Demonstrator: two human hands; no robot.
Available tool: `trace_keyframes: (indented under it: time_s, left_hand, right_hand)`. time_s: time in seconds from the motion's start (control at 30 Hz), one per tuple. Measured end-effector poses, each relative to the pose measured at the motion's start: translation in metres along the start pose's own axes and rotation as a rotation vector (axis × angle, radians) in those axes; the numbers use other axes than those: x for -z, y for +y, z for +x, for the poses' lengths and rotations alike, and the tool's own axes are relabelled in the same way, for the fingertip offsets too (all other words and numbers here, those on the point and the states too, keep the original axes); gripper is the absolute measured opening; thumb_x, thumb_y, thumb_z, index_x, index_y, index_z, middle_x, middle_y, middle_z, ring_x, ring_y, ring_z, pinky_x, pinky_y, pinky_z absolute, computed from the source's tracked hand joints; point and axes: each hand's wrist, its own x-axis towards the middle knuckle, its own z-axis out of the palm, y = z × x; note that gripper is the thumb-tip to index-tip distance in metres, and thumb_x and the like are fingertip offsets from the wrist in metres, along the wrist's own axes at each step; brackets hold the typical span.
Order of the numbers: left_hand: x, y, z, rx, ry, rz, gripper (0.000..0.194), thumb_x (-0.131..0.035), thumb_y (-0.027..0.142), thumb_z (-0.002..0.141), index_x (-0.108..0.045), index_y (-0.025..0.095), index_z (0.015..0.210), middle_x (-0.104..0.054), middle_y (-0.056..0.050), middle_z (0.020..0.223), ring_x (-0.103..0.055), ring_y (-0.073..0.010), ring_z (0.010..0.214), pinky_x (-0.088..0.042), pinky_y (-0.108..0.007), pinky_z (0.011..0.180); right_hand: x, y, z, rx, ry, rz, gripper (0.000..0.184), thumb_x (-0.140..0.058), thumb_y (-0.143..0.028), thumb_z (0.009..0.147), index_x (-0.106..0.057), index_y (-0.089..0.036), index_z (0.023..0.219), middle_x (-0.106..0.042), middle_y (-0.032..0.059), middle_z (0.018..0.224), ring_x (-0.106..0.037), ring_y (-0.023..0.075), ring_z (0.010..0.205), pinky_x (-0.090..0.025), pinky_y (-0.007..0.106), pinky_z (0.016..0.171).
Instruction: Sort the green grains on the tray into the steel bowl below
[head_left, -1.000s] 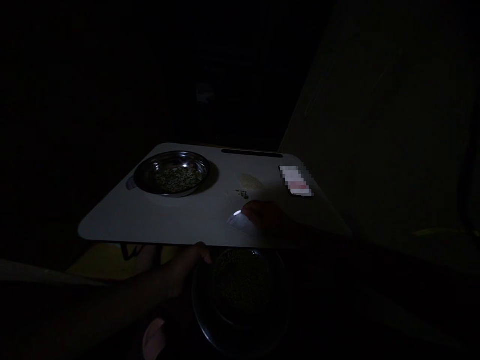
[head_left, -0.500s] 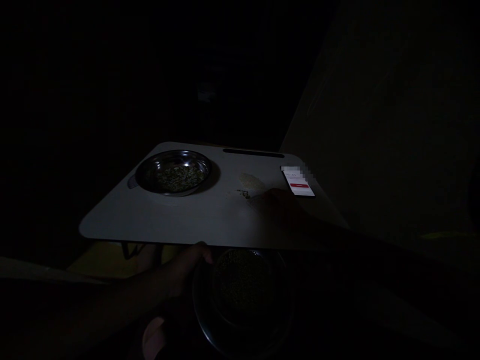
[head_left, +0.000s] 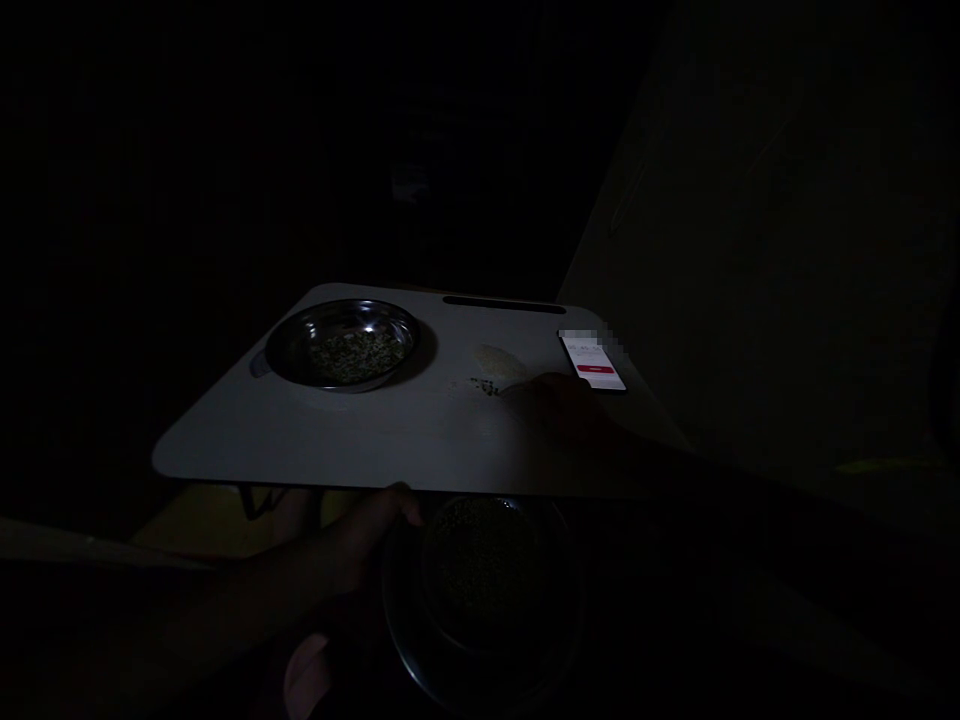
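Note:
Below the table's near edge, my left hand (head_left: 379,525) is closed on the left rim of a wide metal bowl (head_left: 409,668). Small green grains (head_left: 487,560) lie inside it, dimly lit. Over the table, my right hand (head_left: 559,400) reaches in from the right with its fingertips beside a small scatter of dark green grains (head_left: 484,386). Its fingers are in deep shadow, so their grip is unclear. Just behind that scatter is a flat pile of pale grains (head_left: 499,361).
The white folding table (head_left: 322,440) carries a second steel bowl (head_left: 277,365) at the left, with mixed pale and dark grains in it. A lit phone (head_left: 600,375) lies on the right, near my right hand. A slot (head_left: 502,304) runs along the far edge. A wall (head_left: 750,280) rises at right.
My right hand has shifted slightly, and the dark green grains at its fingertips look more spread out. My left hand stays on the bowl. The whole view has drifted slightly.

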Motion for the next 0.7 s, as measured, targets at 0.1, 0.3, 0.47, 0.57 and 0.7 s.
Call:
trace_keyframes:
  time_s: [0.1,0.3,0.47,0.57,0.7]
  left_hand:
    - [0.000,0.000,0.000,0.013,0.034,0.010,0.007,-0.049,0.020,0.050,-0.053,0.015,0.046,-0.055,-0.005,0.047,-0.050,-0.0176,0.046,-0.039,-0.032,0.049]
    - [-0.001,-0.001,-0.001,-0.007,0.024,-0.010,0.007,-0.049,0.019,0.049,-0.053,0.016,0.045,-0.055,-0.005,0.046,-0.050,-0.0183,0.046,-0.040,-0.034,0.050]
    - [-0.004,0.002,-0.006,0.025,0.026,-0.003,0.008,-0.049,0.020,0.049,-0.055,0.015,0.047,-0.057,-0.007,0.048,-0.051,-0.0192,0.046,-0.041,-0.034,0.048]
    - [-0.009,0.006,-0.012,0.019,0.025,-0.006,0.007,-0.049,0.019,0.050,-0.054,0.015,0.046,-0.056,-0.006,0.047,-0.050,-0.0186,0.045,-0.040,-0.033,0.047]
    - [-0.012,0.008,-0.017,0.014,0.029,-0.014,0.008,-0.049,0.018,0.050,-0.053,0.015,0.043,-0.056,-0.006,0.045,-0.049,-0.0167,0.043,-0.039,-0.030,0.047]
  right_hand:
    - [0.001,-0.001,-0.001,-0.024,-0.005,-0.006,0.030,-0.036,-0.034,0.076,-0.059,-0.015,0.078,-0.061,0.0064,0.080,-0.053,0.0147,0.071,-0.035,0.023,0.057]
    - [0.003,-0.004,-0.002,-0.003,0.000,-0.007,0.028,-0.037,-0.033,0.076,-0.059,-0.015,0.079,-0.061,0.0060,0.077,-0.053,0.0133,0.066,-0.034,0.022,0.053]
    - [-0.001,-0.006,0.001,0.036,-0.005,0.000,0.028,-0.035,-0.029,0.077,-0.058,-0.014,0.075,-0.060,0.0058,0.074,-0.052,0.0123,0.064,-0.033,0.021,0.054]
    - [-0.004,-0.005,0.004,0.043,0.009,-0.020,0.028,-0.035,-0.029,0.077,-0.058,-0.014,0.073,-0.060,0.0057,0.072,-0.051,0.0123,0.063,-0.032,0.022,0.053]
    - [-0.004,-0.002,0.004,0.029,0.009,-0.044,0.029,-0.034,-0.030,0.077,-0.058,-0.014,0.074,-0.059,0.0061,0.073,-0.051,0.0128,0.063,-0.032,0.022,0.053]
